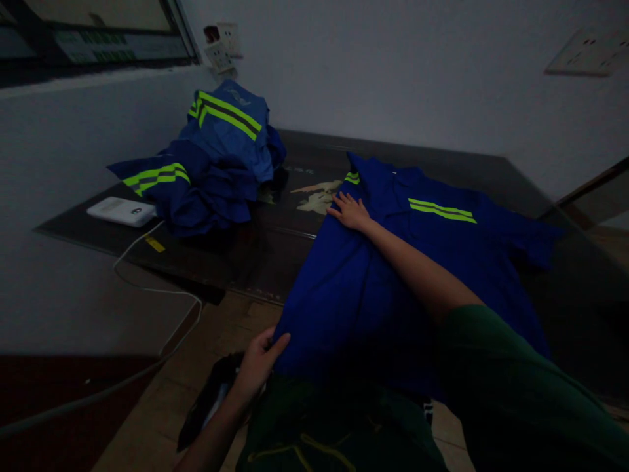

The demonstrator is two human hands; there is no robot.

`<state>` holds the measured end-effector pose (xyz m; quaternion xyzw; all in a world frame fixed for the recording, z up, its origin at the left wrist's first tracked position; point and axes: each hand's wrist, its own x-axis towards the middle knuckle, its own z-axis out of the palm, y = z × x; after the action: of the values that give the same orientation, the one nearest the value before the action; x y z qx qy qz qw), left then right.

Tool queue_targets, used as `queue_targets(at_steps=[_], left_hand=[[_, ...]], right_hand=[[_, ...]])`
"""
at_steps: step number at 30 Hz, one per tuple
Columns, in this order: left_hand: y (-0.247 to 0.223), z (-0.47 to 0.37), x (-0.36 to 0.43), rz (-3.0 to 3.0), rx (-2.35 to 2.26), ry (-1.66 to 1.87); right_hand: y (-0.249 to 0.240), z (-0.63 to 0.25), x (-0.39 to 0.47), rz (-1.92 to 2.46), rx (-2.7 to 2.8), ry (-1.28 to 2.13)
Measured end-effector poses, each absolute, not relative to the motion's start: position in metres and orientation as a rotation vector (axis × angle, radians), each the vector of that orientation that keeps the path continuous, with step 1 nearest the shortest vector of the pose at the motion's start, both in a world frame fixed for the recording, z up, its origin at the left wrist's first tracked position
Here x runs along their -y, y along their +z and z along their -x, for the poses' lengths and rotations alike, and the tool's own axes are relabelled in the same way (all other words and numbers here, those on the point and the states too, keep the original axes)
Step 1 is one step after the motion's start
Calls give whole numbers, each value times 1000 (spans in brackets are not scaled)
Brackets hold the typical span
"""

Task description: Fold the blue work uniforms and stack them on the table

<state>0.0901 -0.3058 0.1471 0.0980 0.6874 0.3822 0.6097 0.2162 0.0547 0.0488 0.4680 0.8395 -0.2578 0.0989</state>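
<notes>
A dark blue work shirt (383, 262) with yellow-green reflective stripes lies spread over the table, its collar toward the wall. Its lower part hangs over the near edge, close to my body. My left hand (263, 357) pinches the shirt's lower left corner, the thumb on top and the other fingers mostly behind the cloth. Farther up, my right hand (350, 212) rests flat on the shirt's left side below the sleeve, fingers spread. My right forearm crosses over the shirt front.
A heap of blue shirts (221, 151) with reflective stripes sits on the table (236, 262) at the left. Beside it lies a white device (122, 211) with a white cable (162, 288) hanging off the edge. Wall sockets (223, 49) are behind, and a window is at upper left.
</notes>
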Motion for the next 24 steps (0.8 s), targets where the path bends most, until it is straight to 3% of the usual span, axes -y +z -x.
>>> queue_targets(at_steps=[9,13,16,19,24], left_hand=[[147,-85,314,-365,-1588,842],[135,-88,323,-913,-2043,1077],[138,-105,328,-1484,-2086,1059],[141,-136,323,-1762,-1954,907],[127,-175,305,-1769,-2113,916]], right_hand=[[52,-217,-53,-1438,-2554,-798],[73,-231,-56,-1357,-2785,-944],[96,-256,-60,-1213,-2933,-996],[114,-287,-65,-1134,-2959,-894],[121,-329,-67,-897,-2914,-678]])
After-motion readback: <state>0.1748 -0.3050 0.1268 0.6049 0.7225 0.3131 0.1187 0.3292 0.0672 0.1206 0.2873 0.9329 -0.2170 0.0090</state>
